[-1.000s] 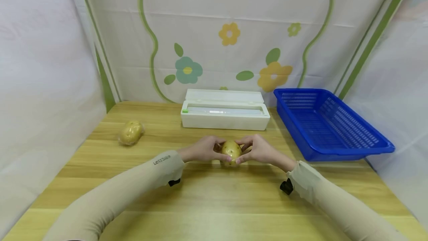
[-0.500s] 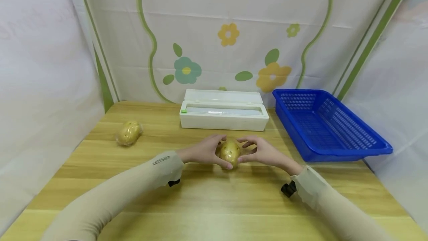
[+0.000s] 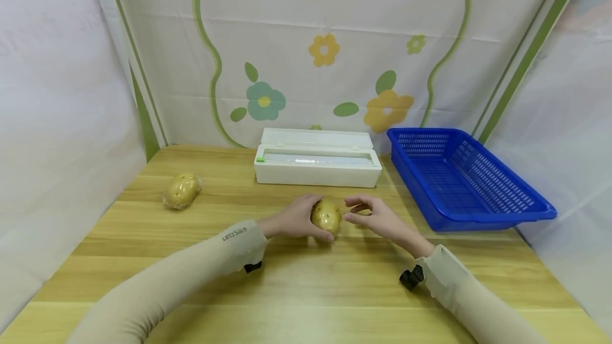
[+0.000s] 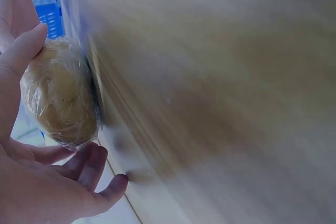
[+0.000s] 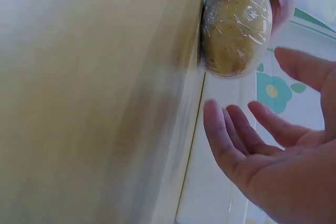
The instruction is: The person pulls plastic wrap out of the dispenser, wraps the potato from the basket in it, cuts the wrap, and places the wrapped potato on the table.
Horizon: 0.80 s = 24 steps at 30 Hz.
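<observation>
A potato wrapped in clear plastic film [image 3: 328, 217] is on the table in front of the white box. My left hand [image 3: 297, 218] grips it from the left, thumb on the near side and fingers curled round the far side. In the left wrist view the wrinkled film on the potato [image 4: 62, 95] catches the light. My right hand [image 3: 381, 220] is a little to the right of the potato, apart from it, fingers loosely bent and holding nothing. The right wrist view shows a gap between those fingers and the wrapped potato [image 5: 236, 32].
Another film-wrapped potato [image 3: 183, 190] lies at the left of the wooden table [image 3: 287, 301]. Behind my hands stands a white cling film box [image 3: 317, 175], its lid raised. A blue plastic basket [image 3: 432, 208] sits at the back right, against the cloth walls.
My right hand has let go of the potato and moved off to the right. The left hand keeps hold of the potato, now with its fingers further round it.
</observation>
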Tool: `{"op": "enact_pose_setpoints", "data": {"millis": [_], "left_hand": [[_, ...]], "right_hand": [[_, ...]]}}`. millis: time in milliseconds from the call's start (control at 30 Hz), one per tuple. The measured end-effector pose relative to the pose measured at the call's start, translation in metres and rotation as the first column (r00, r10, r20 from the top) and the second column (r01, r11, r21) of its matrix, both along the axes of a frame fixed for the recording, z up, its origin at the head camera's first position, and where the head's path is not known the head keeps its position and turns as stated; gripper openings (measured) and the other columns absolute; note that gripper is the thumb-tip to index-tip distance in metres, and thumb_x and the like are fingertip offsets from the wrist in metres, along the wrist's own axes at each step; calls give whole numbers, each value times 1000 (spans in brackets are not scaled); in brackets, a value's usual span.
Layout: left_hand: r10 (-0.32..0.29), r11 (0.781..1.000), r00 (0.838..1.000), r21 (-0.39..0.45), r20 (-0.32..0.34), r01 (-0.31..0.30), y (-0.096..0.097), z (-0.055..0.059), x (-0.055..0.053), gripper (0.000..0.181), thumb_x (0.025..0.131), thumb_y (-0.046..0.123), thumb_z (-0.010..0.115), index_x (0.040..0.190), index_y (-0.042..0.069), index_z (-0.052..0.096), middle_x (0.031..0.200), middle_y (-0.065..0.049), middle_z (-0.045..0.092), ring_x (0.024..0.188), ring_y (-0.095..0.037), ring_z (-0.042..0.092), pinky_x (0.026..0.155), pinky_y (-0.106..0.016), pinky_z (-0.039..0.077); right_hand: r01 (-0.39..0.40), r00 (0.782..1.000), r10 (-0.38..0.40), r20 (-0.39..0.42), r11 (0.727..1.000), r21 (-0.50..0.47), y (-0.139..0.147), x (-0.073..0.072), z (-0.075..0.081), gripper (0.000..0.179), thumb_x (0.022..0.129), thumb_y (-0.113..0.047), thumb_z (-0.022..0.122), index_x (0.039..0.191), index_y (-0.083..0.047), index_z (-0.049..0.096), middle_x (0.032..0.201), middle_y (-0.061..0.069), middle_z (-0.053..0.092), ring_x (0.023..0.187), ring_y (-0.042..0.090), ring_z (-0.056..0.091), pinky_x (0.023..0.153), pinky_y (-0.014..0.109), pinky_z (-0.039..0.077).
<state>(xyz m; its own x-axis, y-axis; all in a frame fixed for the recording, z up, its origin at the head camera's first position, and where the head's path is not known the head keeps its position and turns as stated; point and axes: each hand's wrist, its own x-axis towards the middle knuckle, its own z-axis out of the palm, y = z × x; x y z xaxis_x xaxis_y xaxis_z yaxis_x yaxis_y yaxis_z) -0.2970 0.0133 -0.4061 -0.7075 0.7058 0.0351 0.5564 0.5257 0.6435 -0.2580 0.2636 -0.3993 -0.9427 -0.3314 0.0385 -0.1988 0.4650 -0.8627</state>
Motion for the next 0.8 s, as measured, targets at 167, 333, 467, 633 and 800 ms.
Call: {"op": "enact_pose_setpoints", "data": {"millis": [167, 333, 467, 633, 800], "left_hand": [[-19, 1000, 1000, 24, -19, 19, -4, -3, -4, 104, 72, 52, 84, 146, -4, 38, 133, -11, 52, 110, -18, 53, 87, -30, 48], [-27, 997, 1000, 76, 7, 26, -12, -1, -4, 101, 71, 50, 86, 144, -4, 41, 132, -10, 53, 113, -19, 53, 90, -31, 47], [-8, 993, 1000, 117, 26, 5, -24, 3, -4, 95, 72, 45, 87, 143, -2, 44, 128, -7, 54, 112, -19, 52, 90, -34, 47], [34, 993, 999, 113, -13, -32, -50, 7, -11, 94, 70, 45, 88, 141, 0, 47, 123, -3, 55, 110, -20, 52, 87, -35, 48], [85, 991, 996, 102, -41, -81, -85, 12, -21, 91, 69, 47, 89, 139, 4, 49, 118, -1, 57, 107, -21, 53, 83, -36, 50]], "right_hand": [[55, 998, -53, 30, 996, -67, -1, 0, -1, 46, 95, -18, 68, 132, 6, 53, 129, 23, 56, 112, 33, 55, 85, 44, 53], [70, 997, -69, 20, 993, -91, 0, -1, 1, 44, 95, -15, 68, 130, 8, 54, 126, 26, 57, 108, 32, 57, 81, 46, 54], [60, 998, -59, 6, 995, -83, 2, -2, 3, 48, 95, -21, 69, 130, 8, 54, 127, 26, 56, 109, 31, 57, 82, 46, 54], [48, 999, -47, 9, 995, -86, 3, 0, 5, 47, 95, -21, 69, 130, 7, 55, 127, 26, 56, 110, 34, 56, 84, 48, 53], [66, 998, -65, 12, 994, -87, 5, 0, 6, 45, 95, -20, 69, 128, 8, 56, 125, 26, 57, 108, 33, 57, 84, 47, 53]]}}
